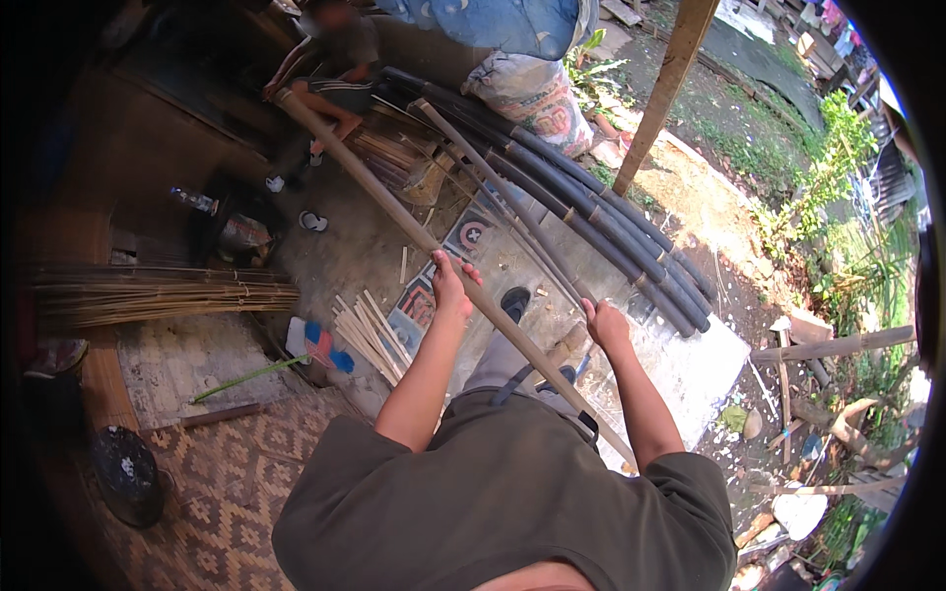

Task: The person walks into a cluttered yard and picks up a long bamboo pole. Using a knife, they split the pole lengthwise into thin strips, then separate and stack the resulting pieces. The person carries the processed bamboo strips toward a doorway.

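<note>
the left hand (453, 283) is wrapped around a long tan pole (370, 179), with fingertips showing on the pole's far side. the pole passes through this grip near its middle, running from the upper left, where another person (345, 64) sits with a hand near its far end, down to the lower right beside the wearer's hip. the right hand (607, 325) is curled closed at the near end of a slimmer dark pole (503, 196), which slants away to the upper left; how its fingers sit underneath cannot be told. the tan pole lies to the left of the right hand and apart from it, and the dark one reaches up to the right of the left hand.

beyond the right hand, thick black poles (616, 234) lie side by side, with a printed sack (532, 103) next to them. pale strips (370, 335) lie just left of the left forearm; farther left is a bundle of thin sticks (168, 295), and below it a woven mat (236, 473).
</note>
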Tool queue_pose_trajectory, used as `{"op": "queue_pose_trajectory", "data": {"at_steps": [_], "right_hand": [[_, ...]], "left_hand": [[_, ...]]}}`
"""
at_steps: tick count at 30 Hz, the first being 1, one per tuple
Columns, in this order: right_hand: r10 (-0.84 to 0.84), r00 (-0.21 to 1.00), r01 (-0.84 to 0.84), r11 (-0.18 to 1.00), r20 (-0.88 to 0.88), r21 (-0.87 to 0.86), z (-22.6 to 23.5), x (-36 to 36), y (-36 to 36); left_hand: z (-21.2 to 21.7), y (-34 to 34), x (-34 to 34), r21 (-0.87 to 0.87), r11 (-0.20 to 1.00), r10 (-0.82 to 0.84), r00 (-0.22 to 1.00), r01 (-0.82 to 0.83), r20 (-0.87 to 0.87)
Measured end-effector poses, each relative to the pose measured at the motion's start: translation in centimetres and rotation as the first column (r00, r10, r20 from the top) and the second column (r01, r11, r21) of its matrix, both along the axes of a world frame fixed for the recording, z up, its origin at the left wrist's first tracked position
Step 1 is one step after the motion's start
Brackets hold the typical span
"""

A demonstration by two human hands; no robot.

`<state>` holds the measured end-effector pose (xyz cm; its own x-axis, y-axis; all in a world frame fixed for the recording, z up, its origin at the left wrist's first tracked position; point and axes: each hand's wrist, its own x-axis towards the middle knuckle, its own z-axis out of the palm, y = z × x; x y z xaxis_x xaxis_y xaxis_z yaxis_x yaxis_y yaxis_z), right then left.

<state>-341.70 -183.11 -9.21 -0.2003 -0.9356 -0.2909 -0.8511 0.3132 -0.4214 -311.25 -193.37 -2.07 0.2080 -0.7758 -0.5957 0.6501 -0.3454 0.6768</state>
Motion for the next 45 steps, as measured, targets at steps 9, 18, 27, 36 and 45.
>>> {"op": "queue_pose_trajectory", "data": {"at_steps": [9,18,27,36,45], "right_hand": [[-0.001,0.997,-0.001,1.0,0.077,0.019,-7.1,4.5,-12.4],[-0.073,0.981,0.054,0.992,0.18,0.111,-12.8,11.1,-22.9],[-0.162,0.918,0.119,0.983,0.362,0.139,-15.5,10.8,-21.2],[-0.138,0.915,0.2,0.971,0.378,-0.13,-9.1,7.0,-19.6],[-0.052,0.856,0.228,0.931,0.515,-0.286,-9.3,6.1,-22.1]], "left_hand": [[-1.9,-2.0,4.3,0.07,0.996,-0.046,0.999,0.046,-0.004],[-1.7,-7.0,6.7,0.11,0.988,-0.11,0.993,0.105,0.039],[-1.3,-9.2,6.6,0.018,0.997,-0.075,0.961,0.072,0.266],[0.1,-9.0,4.0,-0.126,0.975,-0.12,0.911,0.183,0.395],[3.1,-6.8,0.0,-0.2,0.943,-0.167,0.899,0.265,0.405]]}}
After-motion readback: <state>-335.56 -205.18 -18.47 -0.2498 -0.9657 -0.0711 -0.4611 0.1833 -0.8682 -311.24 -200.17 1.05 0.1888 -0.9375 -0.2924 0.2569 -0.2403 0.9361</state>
